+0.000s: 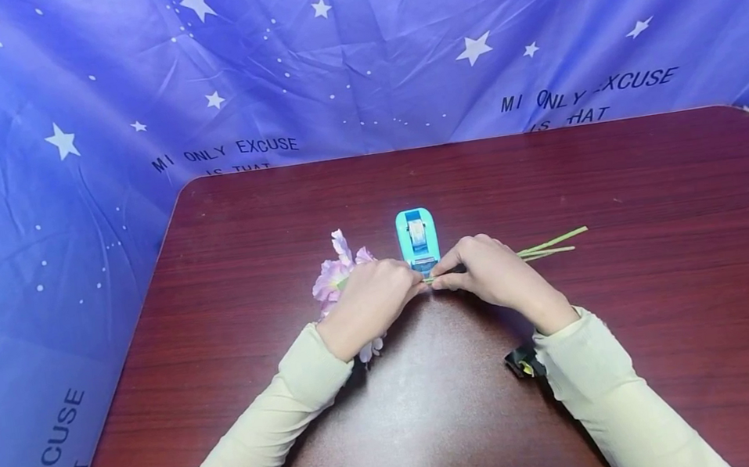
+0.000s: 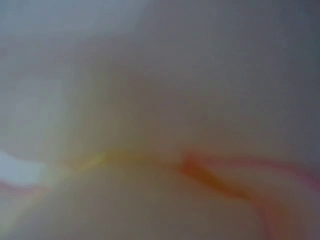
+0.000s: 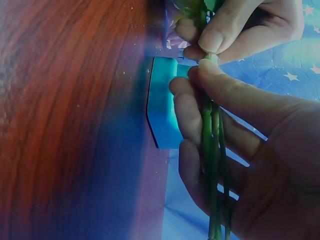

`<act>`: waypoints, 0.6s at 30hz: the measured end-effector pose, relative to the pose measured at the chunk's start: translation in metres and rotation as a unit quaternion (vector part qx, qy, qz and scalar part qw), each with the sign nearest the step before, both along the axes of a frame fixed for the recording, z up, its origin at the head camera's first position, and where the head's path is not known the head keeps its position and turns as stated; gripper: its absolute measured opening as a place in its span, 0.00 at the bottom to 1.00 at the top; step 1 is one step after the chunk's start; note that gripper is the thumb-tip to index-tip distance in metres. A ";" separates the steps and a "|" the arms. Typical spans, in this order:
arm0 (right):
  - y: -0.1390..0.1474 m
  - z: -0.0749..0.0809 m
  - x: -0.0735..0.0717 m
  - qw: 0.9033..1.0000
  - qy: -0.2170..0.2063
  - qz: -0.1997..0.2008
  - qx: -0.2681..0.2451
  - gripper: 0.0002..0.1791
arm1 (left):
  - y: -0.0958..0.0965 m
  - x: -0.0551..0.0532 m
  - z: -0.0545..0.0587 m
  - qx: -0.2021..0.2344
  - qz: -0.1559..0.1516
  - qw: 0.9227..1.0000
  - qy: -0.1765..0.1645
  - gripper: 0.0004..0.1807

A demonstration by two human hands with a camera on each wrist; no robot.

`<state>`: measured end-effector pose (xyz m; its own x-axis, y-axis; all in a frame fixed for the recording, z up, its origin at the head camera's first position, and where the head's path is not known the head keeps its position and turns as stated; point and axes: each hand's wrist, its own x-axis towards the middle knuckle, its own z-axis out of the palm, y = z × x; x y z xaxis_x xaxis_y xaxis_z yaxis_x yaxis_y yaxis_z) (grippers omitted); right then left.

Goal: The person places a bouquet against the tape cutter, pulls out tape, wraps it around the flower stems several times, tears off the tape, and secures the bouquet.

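Observation:
Pink-lilac artificial flowers lie to the left, partly hidden behind my left hand. Their green stems run rightward past my right hand. Both hands pinch the stems between thumb and fingers, fingertips almost meeting. The right wrist view shows several stems crossing the right palm, with a pale band at the pinch; whether it is tape I cannot tell. Just beyond the fingertips stands a light-blue tape dispenser with a roll in it. The left wrist view is blurred, filled by pale petals.
The dark red wooden table spreads around the hands. A small black object with a yellow spot is by the right cuff. Behind and at the left hangs a blue star-patterned cloth.

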<state>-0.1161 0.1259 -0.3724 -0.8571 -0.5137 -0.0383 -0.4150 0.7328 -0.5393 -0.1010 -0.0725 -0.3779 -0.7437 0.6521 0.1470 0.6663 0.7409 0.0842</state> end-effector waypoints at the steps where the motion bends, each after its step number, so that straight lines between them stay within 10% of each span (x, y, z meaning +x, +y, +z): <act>1: 0.000 0.000 0.000 1.000 -0.005 -0.003 0.000 0.06 | 0.000 0.000 0.000 -0.002 0.000 1.000 0.004 0.11; 18: 0.003 -0.001 -0.003 0.995 -0.092 0.013 -0.026 0.10 | 0.000 0.000 0.000 -0.027 -0.001 0.998 0.065 0.10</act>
